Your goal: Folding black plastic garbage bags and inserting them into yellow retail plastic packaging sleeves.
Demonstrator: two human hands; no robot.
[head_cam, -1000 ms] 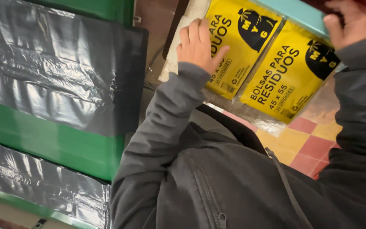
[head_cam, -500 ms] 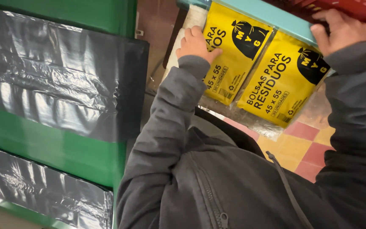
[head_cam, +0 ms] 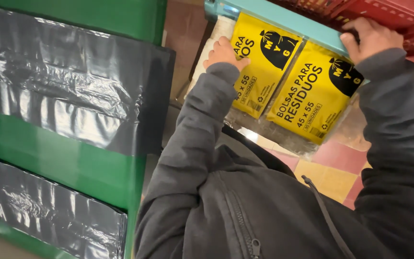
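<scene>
**Hands on the yellow packs and the crate edge**

The left hand (head_cam: 224, 52) lies flat, fingers together, on the left yellow plastic pack of bags (head_cam: 259, 67). A second yellow plastic pack (head_cam: 312, 93) sits just beside it. The right hand (head_cam: 370, 38) curls over the pale blue edge (head_cam: 283, 19) below a red plastic crate (head_cam: 389, 14), apparently gripping it.

I see a green table (head_cam: 97, 168) carrying two flat stacks of black plastic bags, one stack (head_cam: 73, 91) above the other (head_cam: 53, 216).
</scene>
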